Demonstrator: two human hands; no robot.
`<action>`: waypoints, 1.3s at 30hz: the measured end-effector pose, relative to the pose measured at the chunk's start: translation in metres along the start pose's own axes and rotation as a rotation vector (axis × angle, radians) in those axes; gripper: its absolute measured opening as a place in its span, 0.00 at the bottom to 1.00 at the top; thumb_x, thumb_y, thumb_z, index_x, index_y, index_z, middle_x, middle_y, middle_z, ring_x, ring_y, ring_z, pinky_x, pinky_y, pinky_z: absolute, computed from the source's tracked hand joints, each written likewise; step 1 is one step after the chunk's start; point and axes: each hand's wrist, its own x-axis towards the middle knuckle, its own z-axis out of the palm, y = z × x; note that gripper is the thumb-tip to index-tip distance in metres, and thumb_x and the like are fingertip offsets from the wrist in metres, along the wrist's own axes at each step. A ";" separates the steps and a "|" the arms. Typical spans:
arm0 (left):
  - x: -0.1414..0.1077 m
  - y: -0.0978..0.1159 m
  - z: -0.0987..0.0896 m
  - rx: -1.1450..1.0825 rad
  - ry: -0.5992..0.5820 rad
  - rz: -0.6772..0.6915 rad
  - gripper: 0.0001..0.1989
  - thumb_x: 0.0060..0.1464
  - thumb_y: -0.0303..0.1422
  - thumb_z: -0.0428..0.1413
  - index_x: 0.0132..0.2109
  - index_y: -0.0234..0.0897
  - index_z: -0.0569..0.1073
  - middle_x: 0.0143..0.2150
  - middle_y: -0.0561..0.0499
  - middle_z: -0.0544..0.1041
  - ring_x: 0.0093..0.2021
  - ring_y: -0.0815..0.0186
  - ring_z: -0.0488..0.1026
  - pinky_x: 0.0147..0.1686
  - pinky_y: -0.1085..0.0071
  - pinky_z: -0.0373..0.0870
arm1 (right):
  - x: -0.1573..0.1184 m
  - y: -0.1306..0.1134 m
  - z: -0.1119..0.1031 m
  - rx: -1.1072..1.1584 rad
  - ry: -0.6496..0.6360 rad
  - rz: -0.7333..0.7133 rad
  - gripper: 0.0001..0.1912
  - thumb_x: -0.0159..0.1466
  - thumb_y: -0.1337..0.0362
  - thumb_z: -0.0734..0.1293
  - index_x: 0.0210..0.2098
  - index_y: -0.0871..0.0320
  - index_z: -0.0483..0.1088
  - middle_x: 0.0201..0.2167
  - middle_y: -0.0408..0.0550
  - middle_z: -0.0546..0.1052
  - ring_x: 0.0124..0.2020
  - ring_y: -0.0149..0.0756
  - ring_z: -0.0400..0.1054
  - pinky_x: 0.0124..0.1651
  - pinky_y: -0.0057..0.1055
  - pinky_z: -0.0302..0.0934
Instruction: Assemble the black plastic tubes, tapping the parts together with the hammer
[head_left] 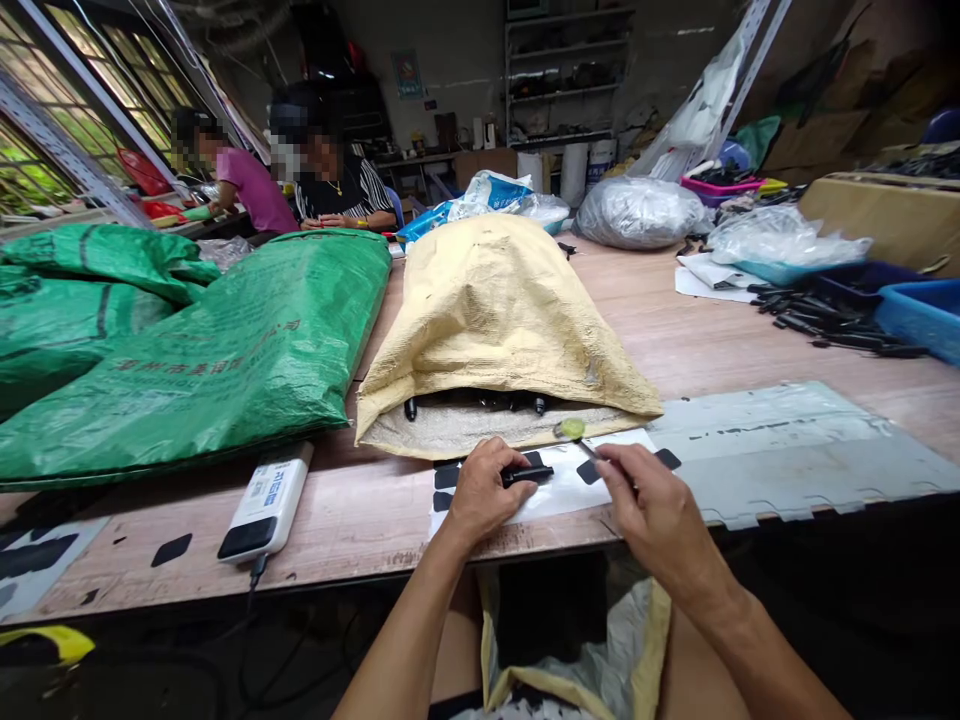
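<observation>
My left hand [486, 492] is closed around a black cylindrical piece [529, 474], which points to the right above a white sheet [555, 497]. In my right hand [651, 497] is a thin dark tool [586, 449] with a round yellow-green end [570, 429], tilted up and to the left. Dark rounded patches lie on the sheet between and around my hands. Just behind them a yellow woven sack [495, 310] lies with its mouth towards me; a few black pieces [410, 409] show inside the opening.
Green sacks [225, 350] and a white power bank [268, 503] with a cable lie left. A grey sheet [795, 455], black parts [832, 320] and a blue bin [926, 315] are right. An open sack [649, 650] is below the table edge. Two people sit at back left.
</observation>
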 end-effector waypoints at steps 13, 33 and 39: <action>0.001 -0.002 0.001 -0.068 0.006 -0.030 0.06 0.46 0.25 0.67 0.29 0.38 0.78 0.30 0.55 0.68 0.37 0.65 0.68 0.38 0.69 0.62 | -0.023 -0.041 0.013 -0.261 -0.129 -0.090 0.23 0.70 0.70 0.58 0.60 0.46 0.69 0.33 0.44 0.71 0.31 0.33 0.69 0.32 0.29 0.59; 0.000 -0.003 0.003 0.019 0.007 -0.012 0.10 0.42 0.25 0.63 0.34 0.38 0.74 0.35 0.53 0.73 0.38 0.63 0.68 0.40 0.67 0.63 | 0.001 0.012 -0.008 -0.320 0.113 0.080 0.16 0.70 0.61 0.63 0.55 0.48 0.73 0.42 0.44 0.77 0.41 0.35 0.73 0.39 0.30 0.61; 0.001 -0.003 -0.001 -0.038 0.004 -0.014 0.11 0.44 0.24 0.61 0.36 0.39 0.71 0.36 0.54 0.72 0.38 0.64 0.68 0.41 0.67 0.63 | 0.014 0.054 0.002 -0.534 0.102 0.021 0.13 0.68 0.64 0.64 0.49 0.52 0.76 0.35 0.46 0.76 0.38 0.40 0.67 0.41 0.35 0.57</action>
